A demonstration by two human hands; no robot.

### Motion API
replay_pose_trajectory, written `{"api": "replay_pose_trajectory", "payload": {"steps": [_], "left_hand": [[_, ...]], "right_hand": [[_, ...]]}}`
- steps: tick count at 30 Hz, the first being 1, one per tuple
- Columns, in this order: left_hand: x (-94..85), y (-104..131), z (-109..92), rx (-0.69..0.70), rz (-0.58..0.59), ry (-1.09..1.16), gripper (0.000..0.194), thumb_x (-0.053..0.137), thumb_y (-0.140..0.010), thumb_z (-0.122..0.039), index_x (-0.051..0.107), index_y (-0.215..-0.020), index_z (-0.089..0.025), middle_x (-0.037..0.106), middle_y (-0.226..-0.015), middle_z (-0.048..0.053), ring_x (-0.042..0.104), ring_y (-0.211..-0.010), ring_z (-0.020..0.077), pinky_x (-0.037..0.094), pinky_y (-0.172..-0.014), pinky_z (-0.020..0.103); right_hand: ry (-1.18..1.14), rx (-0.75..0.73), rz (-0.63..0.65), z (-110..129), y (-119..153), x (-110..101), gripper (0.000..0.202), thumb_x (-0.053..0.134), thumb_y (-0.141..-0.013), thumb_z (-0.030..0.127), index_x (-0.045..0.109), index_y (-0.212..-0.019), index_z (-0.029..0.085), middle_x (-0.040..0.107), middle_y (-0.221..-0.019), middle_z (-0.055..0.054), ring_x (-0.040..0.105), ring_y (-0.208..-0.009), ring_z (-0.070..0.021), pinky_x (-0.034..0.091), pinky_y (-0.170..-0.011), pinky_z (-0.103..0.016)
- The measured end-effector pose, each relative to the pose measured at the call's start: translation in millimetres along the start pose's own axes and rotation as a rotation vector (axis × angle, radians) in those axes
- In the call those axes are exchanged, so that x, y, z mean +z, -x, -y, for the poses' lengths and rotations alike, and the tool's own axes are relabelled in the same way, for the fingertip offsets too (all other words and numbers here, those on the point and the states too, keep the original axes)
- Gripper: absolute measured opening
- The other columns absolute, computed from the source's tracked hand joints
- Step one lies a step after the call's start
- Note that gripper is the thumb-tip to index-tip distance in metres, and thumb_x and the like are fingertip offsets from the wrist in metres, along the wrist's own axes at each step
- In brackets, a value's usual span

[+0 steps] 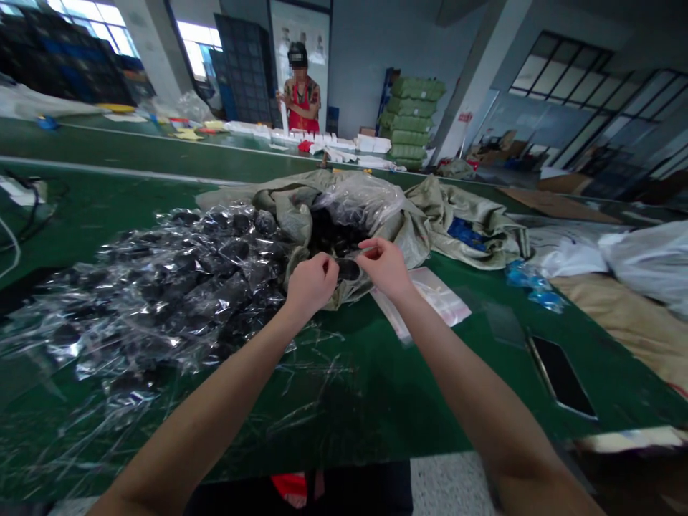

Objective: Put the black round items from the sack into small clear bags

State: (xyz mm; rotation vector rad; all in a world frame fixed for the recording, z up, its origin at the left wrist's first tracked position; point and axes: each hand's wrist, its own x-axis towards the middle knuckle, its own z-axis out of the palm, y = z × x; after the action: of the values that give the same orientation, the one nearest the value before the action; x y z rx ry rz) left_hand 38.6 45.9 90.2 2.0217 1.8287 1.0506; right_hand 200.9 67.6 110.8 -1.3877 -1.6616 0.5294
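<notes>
Between my two hands is a small clear plastic bag with a dark rounded piece (348, 269) in it. My left hand (314, 285) is closed in a pinch at the bag's left edge. At its right edge my right hand (385, 264) pinches with thumb and forefinger. Just behind them an olive woven sack (293, 215) lies with its mouth spread, showing many loose black pieces (336, 235). To the left spreads a large heap of black pieces in clear bags (198, 279). A stack of flat clear bags (430, 297) lies by my right forearm.
A phone (562, 376) lies on the green table (376, 401) at the right. Behind it are blue bagged pieces (537, 287) and another woven sack (484, 229). Across the far table, a person in a red apron (304, 107) stands behind white items. Green bundles (411, 118) are stacked there.
</notes>
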Motion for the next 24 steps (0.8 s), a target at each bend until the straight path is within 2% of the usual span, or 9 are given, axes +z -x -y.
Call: {"api": "replay_pose_trajectory", "payload": {"steps": [6, 13, 17, 21, 24], "left_hand": [[-4.9, 1, -3, 0.027, -0.049, 0.06, 0.031, 0.038, -0.091, -0.035, 0.057, -0.071, -0.02, 0.061, -0.068, 0.004, 0.053, -0.065, 0.0178, 0.033, -0.065, 0.028], [-1.9, -5, -1, -0.042, -0.032, 0.284, 0.029, 0.039, -0.087, -0.029, 0.047, -0.061, -0.019, 0.051, -0.059, -0.001, 0.048, -0.062, 0.0137, 0.031, -0.061, 0.027], [1.9, -6, 3, -0.052, -0.032, 0.313, 0.027, 0.041, -0.086, -0.028, 0.045, -0.06, -0.019, 0.049, -0.058, -0.002, 0.047, -0.06, 0.0128, 0.03, -0.059, 0.027], [2.6, -5, 6, -0.04, -0.01, 0.314, 0.026, 0.041, -0.085, -0.029, 0.045, -0.061, -0.02, 0.048, -0.058, -0.003, 0.046, -0.059, 0.0127, 0.031, -0.059, 0.026], [1.7, -5, 7, -0.044, 0.012, 0.297, 0.025, 0.04, -0.086, -0.03, 0.048, -0.064, -0.02, 0.051, -0.06, -0.002, 0.048, -0.061, 0.0132, 0.033, -0.061, 0.025]], "right_hand": [[-0.015, -0.055, -0.009, -2, 0, -1, 0.027, 0.062, -0.07, 0.022, 0.067, -0.096, 0.016, 0.067, -0.072, 0.001, 0.062, -0.068, -0.0147, 0.048, -0.07, -0.028], [-0.01, 0.011, 0.026, -13, 8, 5, 0.024, 0.061, -0.078, 0.024, 0.065, -0.1, 0.014, 0.07, -0.085, -0.003, 0.064, -0.078, -0.0147, 0.05, -0.077, -0.029], [0.059, 0.176, 0.079, -23, 13, 11, 0.022, 0.066, -0.076, 0.031, 0.068, -0.091, 0.015, 0.071, -0.087, -0.007, 0.064, -0.079, -0.0168, 0.049, -0.074, -0.029], [-0.066, 0.408, 0.266, -28, 12, 13, 0.018, 0.059, -0.077, 0.032, 0.066, -0.072, 0.017, 0.069, -0.072, -0.005, 0.057, -0.056, -0.0132, 0.043, -0.053, -0.025], [-0.091, 0.421, 0.284, -23, 7, 11, 0.017, 0.056, -0.075, 0.03, 0.063, -0.066, 0.017, 0.065, -0.065, -0.003, 0.052, -0.05, -0.0115, 0.04, -0.048, -0.024]]}}
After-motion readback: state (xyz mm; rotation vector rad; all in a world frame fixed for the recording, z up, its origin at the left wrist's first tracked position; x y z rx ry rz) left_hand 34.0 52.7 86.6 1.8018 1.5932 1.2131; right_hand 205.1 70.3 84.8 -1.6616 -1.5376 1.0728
